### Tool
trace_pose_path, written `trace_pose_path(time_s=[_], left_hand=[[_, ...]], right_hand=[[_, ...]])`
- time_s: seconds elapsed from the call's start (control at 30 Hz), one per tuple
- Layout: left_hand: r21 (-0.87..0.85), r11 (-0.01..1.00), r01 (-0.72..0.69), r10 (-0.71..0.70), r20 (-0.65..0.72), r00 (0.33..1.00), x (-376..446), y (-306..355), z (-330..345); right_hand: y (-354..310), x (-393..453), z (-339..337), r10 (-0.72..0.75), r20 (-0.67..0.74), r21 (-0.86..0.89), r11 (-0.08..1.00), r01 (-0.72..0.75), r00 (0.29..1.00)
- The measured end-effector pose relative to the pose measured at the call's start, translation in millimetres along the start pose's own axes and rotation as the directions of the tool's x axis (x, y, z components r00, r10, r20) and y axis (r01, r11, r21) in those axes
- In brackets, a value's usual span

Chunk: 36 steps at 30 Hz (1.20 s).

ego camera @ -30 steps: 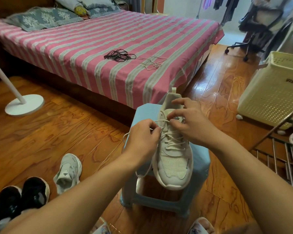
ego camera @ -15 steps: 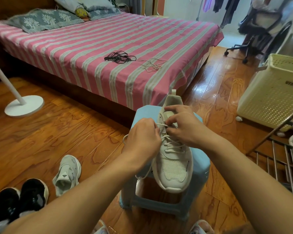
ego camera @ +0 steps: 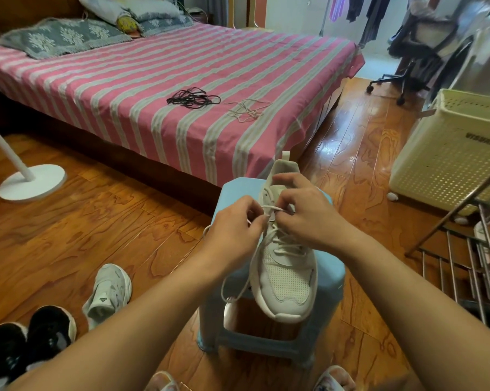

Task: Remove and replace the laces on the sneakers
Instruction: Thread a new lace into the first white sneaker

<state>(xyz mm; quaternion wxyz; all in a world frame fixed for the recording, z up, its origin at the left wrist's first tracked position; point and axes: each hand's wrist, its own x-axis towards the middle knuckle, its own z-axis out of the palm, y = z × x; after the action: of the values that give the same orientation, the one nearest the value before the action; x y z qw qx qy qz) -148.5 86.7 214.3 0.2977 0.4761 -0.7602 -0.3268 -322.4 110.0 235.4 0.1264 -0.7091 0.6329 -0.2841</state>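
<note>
Both hands have closed in toward each other over the last second, now nearly touching above the shoe's top eyelets; shoe and stool haven't shifted.

Bed [ego camera: 125,88] with pink striped sheet fills the far side. Cream laundry basket [ego camera: 450,153] stands on the floor at right, metal rack [ego camera: 469,263] nearer in front of it. Blue stool [ego camera: 332,280] sits just off the bed corner.

White sneaker [ego camera: 286,280] lies on the stool, toe toward the camera, heel toward the bed. White lace [ego camera: 275,207] is threaded through the lower eyelets; a loose end hangs off the stool's left edge.

Left hand [ego camera: 235,224] pinches the lace at the left eyelet row. Right hand [ego camera: 306,213], fingers curled, pinches the same lace just beside the tongue (exact fingertip contact partly hidden).

Second white sneaker [ego camera: 108,294] lies on the floor at left, black shoes [ego camera: 29,340] near it. Black laces [ego camera: 193,98] and pale laces [ego camera: 248,110] lie apart on the bed.
</note>
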Motion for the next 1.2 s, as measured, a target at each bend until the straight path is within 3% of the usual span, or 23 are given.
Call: trace_pose_path(time_s=[0.1, 0.2, 0.3, 0.37, 0.5, 0.63, 0.73, 0.9, 1.03, 1.2], left_hand=[[-0.062, 0.991, -0.117, 0.117, -0.014, 0.993, -4, 6, 0], [0.009, 0.973, -0.232, 0.231, 0.031, 0.972, -6, 10, 4], [-0.005, 0.978, -0.207, 0.207, 0.02, 0.978, -6, 10, 4], [-0.001, 0.979, -0.206, 0.206, 0.017, 0.978, -4, 8, 4], [0.174, 0.962, -0.212, 0.211, 0.026, 0.977, 1, 10, 7], [0.374, 0.906, -0.197, 0.196, 0.041, 0.98, 6, 9, 8], [0.24, 0.949, -0.203, 0.194, 0.063, 0.979, 11, 3, 6], [0.104, 0.966, -0.237, 0.238, 0.004, 0.971, 20, 3, 6], [0.298, 0.913, -0.28, 0.277, 0.055, 0.959, 24, 3, 0], [0.449, 0.856, -0.257, 0.2, 0.172, 0.965, 22, 12, -6]], right_hand=[[2, 0, -6, 0.03, 0.004, 0.036, 0.999, -0.031, 1.0], [0, -1, -2, -0.028, 0.051, 0.022, 0.999, 0.027, 0.998], [-1, -3, -1, -0.066, 0.065, 0.027, 0.998, 0.065, 0.996], [3, -5, -1, -0.087, -0.008, -0.014, 0.996, 0.087, 0.996], [3, -11, 3, -0.035, -0.087, -0.052, 0.998, 0.031, 0.996], [5, -13, -15, 0.037, -0.099, 0.089, 0.996, -0.028, 0.994], [7, -18, -21, 0.049, -0.023, 0.066, 0.997, -0.047, 0.999], [3, -15, -18, 0.084, -0.073, 0.1, 0.992, -0.077, 0.994], [13, -21, -25, 0.117, -0.037, 0.078, 0.99, -0.114, 0.992], [11, -28, -24, 0.154, -0.105, 0.083, 0.986, -0.146, 0.982]])
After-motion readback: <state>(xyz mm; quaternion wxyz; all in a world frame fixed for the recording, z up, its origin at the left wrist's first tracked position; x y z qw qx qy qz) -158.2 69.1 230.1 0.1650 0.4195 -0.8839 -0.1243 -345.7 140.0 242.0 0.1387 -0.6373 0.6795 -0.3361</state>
